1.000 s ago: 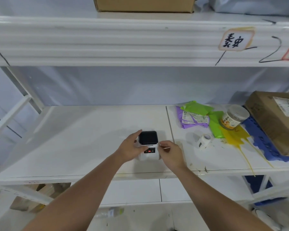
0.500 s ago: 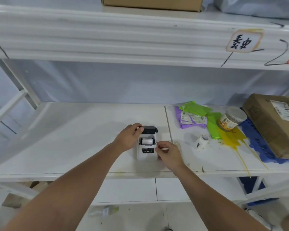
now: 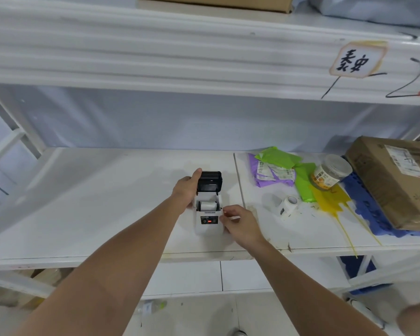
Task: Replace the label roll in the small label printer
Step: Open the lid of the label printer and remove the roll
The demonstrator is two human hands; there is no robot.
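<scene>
The small white label printer stands on the white shelf with its black lid swung up and back. A white label roll lies in the open bay. My left hand grips the printer's left side, thumb against the raised lid. My right hand holds the printer's right front corner, fingers curled by the bay edge. A second white label roll lies on its side on the shelf to the right, apart from both hands.
Purple and green mail bags, a lidded jar and a yellow bag lie at the right. A cardboard box sits on a blue pallet. The upper shelf beam hangs overhead.
The printer's lid went from closed to fully raised, exposing the roll inside. My left thumb followed the lid up; my right hand stayed at the right front corner.
</scene>
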